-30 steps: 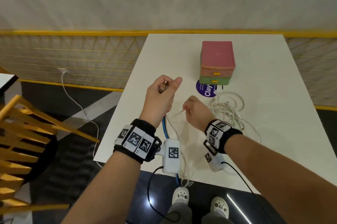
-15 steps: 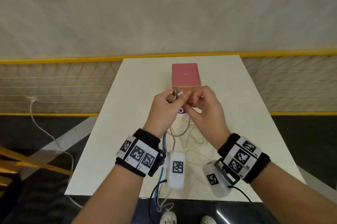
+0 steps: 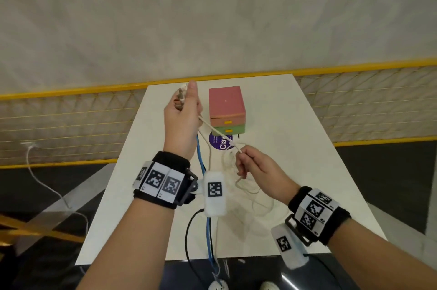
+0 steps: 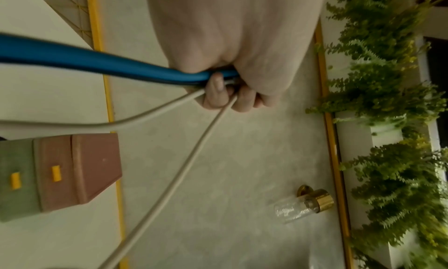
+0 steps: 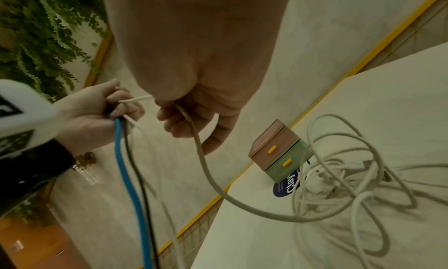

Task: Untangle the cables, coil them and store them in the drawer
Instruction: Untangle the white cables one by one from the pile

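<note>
My left hand [image 3: 183, 114] grips smooth blue [image 4: 97, 61] and beige cables [image 3: 214, 129]; my right hand [image 3: 256, 168] pinches the beige one above the tangle [image 5: 351, 181] beside the drawers [image 3: 227, 110], mid-tabletop [image 3: 307, 148].

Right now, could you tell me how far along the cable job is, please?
Early. Nothing looks coiled or stored: both drawers are closed. In hand: the left hand grips the blue cable and white strands; the right hand pinches a white cable stretched between them. Left: the white tangle on the table.
</note>
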The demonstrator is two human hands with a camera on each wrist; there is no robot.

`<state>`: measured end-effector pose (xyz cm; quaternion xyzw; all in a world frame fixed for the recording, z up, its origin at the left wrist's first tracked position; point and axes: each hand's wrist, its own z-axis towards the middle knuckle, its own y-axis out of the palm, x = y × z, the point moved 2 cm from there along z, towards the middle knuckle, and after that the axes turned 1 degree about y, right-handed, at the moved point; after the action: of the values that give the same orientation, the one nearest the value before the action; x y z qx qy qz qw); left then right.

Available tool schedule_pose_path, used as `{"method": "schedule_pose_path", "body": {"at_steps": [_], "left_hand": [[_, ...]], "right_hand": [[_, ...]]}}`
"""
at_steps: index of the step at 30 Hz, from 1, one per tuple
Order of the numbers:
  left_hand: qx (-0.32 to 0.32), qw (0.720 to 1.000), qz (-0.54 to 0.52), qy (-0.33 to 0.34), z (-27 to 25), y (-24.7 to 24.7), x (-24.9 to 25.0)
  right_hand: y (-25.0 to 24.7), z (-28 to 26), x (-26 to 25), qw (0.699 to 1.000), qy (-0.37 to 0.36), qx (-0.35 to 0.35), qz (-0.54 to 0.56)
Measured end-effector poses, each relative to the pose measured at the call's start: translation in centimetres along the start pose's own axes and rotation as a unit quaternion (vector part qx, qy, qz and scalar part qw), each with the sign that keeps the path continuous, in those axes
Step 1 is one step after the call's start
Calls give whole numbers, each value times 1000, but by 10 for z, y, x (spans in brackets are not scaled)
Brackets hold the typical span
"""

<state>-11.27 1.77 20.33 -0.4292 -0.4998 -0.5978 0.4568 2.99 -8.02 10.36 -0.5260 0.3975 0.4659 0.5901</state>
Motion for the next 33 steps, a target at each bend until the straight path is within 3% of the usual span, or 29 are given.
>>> {"method": "schedule_pose_path", "body": {"at_steps": [3, 8, 11, 15, 18, 20, 22, 24, 26, 29, 31, 33], "left_hand": [[21, 999, -32, 16, 6, -7, 10], [31, 997, -46, 56, 8, -14, 25], [-20, 995, -89, 33, 6, -14, 27], [-48, 999, 8, -6, 8, -16, 18], [-99, 986, 137, 10, 10, -8, 9], [-128, 970, 208, -14, 12, 0, 0], [-157, 959, 234, -37, 11, 8, -8], [-141, 963, 228, -13, 13, 10, -8], [-68, 977, 199, 38, 18, 8, -3], [37, 990, 131, 45, 35, -7, 0], [34, 990, 134, 40, 43, -15, 0], [2, 975, 210, 72, 41, -15, -5]], "right_hand": [[-9, 16, 4, 999, 28, -9, -24], [-21, 57, 18, 982, 63, -27, -177], [-31, 90, 8, 977, 58, 11, -204], [-47, 126, -39, 986, -36, 99, -127], [-51, 137, -68, 973, -107, 82, -185], [-47, 138, -80, 967, -147, 62, -199], [-43, 137, -88, 965, -174, 60, -186], [-42, 137, -88, 967, -182, 77, -164], [-45, 137, -76, 973, -142, 93, -154], [-55, 126, -33, 974, -16, 59, -217], [-57, 114, -14, 971, 12, 39, -237], [-54, 109, -14, 976, 6, 41, -214]]}}
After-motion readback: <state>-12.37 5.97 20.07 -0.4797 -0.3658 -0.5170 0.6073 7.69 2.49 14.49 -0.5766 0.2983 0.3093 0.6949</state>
